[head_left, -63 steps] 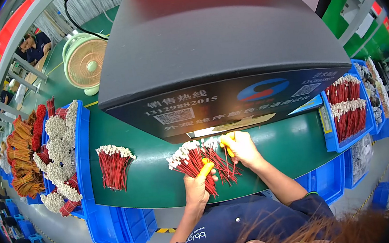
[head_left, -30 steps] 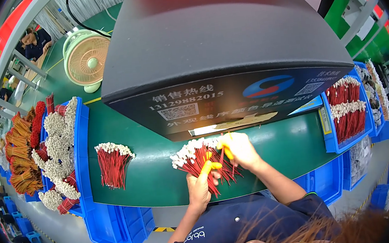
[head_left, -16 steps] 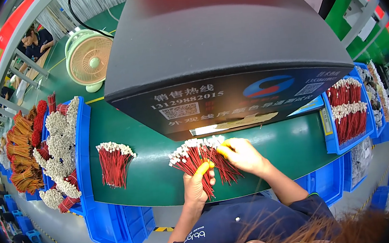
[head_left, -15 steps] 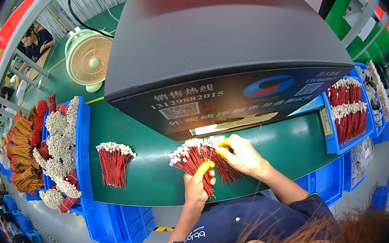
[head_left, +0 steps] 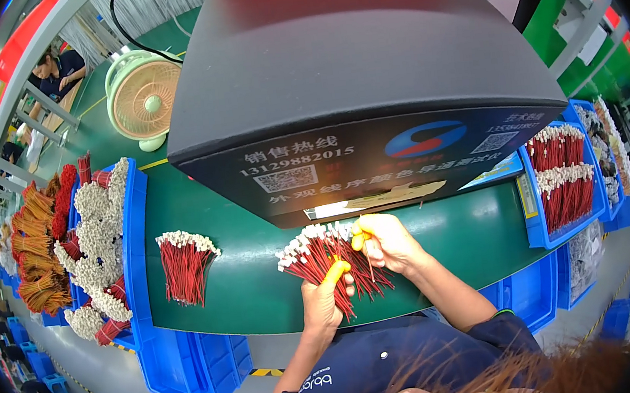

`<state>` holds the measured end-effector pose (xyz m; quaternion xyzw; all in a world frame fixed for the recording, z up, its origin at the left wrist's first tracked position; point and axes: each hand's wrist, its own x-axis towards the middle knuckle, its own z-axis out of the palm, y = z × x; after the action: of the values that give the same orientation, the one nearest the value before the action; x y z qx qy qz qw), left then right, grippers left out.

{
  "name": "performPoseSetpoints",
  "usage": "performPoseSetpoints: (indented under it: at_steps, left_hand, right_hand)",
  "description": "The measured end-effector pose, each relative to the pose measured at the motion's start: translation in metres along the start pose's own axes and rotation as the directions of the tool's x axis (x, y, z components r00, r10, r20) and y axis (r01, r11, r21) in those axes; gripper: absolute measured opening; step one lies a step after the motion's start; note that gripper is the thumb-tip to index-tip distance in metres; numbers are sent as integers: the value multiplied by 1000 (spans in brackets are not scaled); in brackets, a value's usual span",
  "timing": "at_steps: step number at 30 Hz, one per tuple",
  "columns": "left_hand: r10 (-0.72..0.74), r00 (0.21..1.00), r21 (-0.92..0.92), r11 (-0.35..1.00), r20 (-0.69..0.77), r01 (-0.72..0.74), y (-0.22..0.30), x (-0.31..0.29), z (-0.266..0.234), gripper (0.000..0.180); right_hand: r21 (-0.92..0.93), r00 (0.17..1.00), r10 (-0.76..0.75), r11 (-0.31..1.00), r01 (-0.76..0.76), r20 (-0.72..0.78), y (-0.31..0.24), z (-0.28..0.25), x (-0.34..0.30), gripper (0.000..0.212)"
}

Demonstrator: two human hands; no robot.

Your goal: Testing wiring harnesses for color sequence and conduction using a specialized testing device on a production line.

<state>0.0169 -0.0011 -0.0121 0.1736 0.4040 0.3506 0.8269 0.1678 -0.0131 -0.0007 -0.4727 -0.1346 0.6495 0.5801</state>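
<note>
A fanned bundle of red wires with white connectors point(head_left: 303, 263) is gripped near its lower ends by my left hand point(head_left: 321, 302), whose thumb wears a yellow finger cover. Just right of it, my right hand point(head_left: 393, 244) pinches with yellow-covered fingertips at the connector ends. A thin wire point(head_left: 370, 264) hangs down from that pinch; its upper end is hidden by the fingers. More red wires point(head_left: 370, 284) lie spread on the table beneath the right hand. Apart from both hands, a second pile of the same wires point(head_left: 187, 271) rests on the left.
A large black box-shaped machine point(head_left: 362, 61) stands over the green table point(head_left: 252, 295). Blue bins hold wire bundles at the left point(head_left: 137, 253) and right point(head_left: 537, 231). A green fan point(head_left: 145, 99) stands behind left; farther off, a person point(head_left: 60, 72) sits at a bench.
My left hand has shifted slightly right with the bundle. My right hand has drawn slightly down, its fingers more closed, and a thin wire now shows below them.
</note>
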Motion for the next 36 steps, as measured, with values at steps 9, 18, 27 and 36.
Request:
performPoseSetpoints:
  at_steps: [9, 18, 27, 36]
  left_hand:
    - [-10, 1000, -3, 1000, -1, 10, -1, 1, 1, 13]
    - [22, 998, -19, 1000, 58, -21, -6, 2, 0, 15]
    - [37, 999, -5, 999, 5, -37, 0, -1, -2, 16]
    - [9, 1000, -43, 999, 6, -8, 1, -1, -3, 17]
  right_hand:
    - [79, 998, 38, 996, -41, 41, -1, -6, -2, 21]
    - [-377, 973, -215, 897, 229, 80, 24, 14, -9, 16]
    - [398, 890, 77, 875, -277, 450, 6, -5, 11, 39]
    - [-98, 982, 3, 995, 16, 190, 6, -11, 10, 40]
